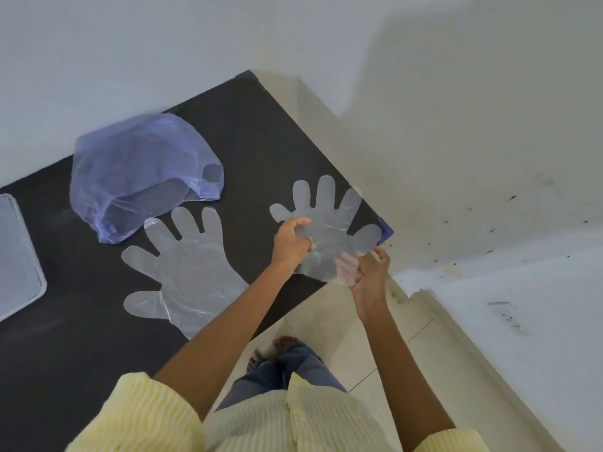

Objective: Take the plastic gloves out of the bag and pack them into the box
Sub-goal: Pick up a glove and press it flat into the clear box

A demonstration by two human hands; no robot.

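Both hands hold one clear plastic glove (329, 220) spread flat over the table's right corner. My left hand (291, 243) pinches its left side near the palm. My right hand (370, 275) grips its cuff from below, fingers showing through the film. A second clear plastic glove (186, 272) lies flat on the black table (261, 132), fingers pointing away from me. A crumpled translucent blue bag (140, 171) sits behind that glove, its mouth facing me. The clear plastic box (16, 256) lies at the left edge, partly cut off.
The table stands in a corner against pale walls. Beige floor tiles (342, 321) show to its right, with my feet and jeans below. A white ledge with a socket (509, 316) runs along the right side.
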